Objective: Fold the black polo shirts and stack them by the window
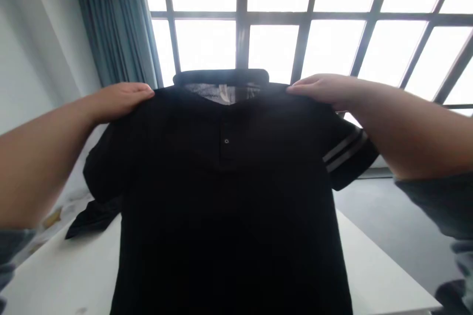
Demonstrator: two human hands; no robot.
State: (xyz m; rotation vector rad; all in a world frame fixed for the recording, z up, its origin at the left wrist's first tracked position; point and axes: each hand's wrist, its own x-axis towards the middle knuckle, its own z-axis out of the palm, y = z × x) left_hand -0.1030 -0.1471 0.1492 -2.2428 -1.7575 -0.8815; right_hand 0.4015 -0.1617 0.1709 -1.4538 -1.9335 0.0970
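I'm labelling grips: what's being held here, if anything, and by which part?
A black shirt, held by its shoulders: left hand on one, right hand on the other.

One bare left hand point(130, 95), ten o'clock; one bare right hand point(322, 89), two; one black cloth shirt point(229, 197), centre; two grey sleeve stripes point(347, 153), three; one blue-grey fabric curtain point(114, 19), ten-thirty.

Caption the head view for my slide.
Left hand and right hand hold up a black shirt by its shoulders before windows.
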